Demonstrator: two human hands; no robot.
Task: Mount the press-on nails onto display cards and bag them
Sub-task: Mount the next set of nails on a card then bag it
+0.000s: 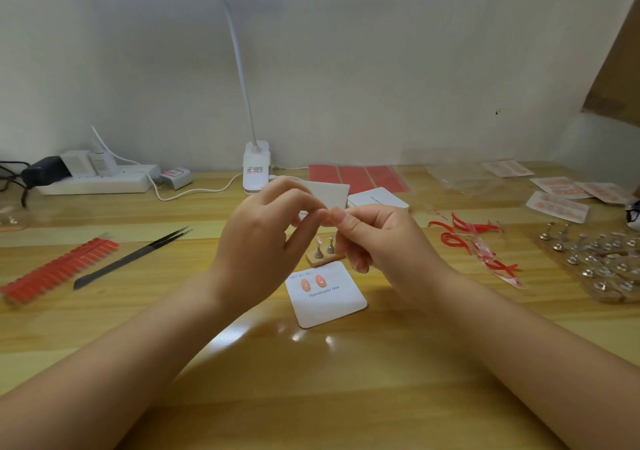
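So both hands are up over the wooden desk point(346, 380), fingertips meeting in the middle. Left hand point(266, 235) has its fingers curled round a white sheet point(332, 193), looks like a blank card or backing paper, corner sticking out toward the back. Right hand point(377, 242) pinches narrow w/ thumb and forefinger right against the left fingertips; whatever's in that pinch is too small to make out, so can't tell what it's holding. Directly below sits 1 display card point(327, 297), flat on the desk, printed "Handmade Nail", w/ 2 peach press-on nails point(312, 282) stuck side by side near its top edge. Just behind the card is a small cork block point(320, 260) w/ 2 little metal stands point(325, 247) on it, one has a pale nail on top. Further back, 1 stack of blank cards point(379, 198). Left side: 1 pair of black tweezers point(135, 255) and 1 long strip of red tabs point(59, 271). Right side: a pile of red peel-off strips point(474, 245), approx a couple dozen metal stands on a board point(595, 259) (too many to count clean), and 4 bagged nail sets point(557, 204) by the back edge. Also 1 clip lamp point(255, 165), 1 power strip point(97, 181), 1 red sheet point(360, 176) in plastic.
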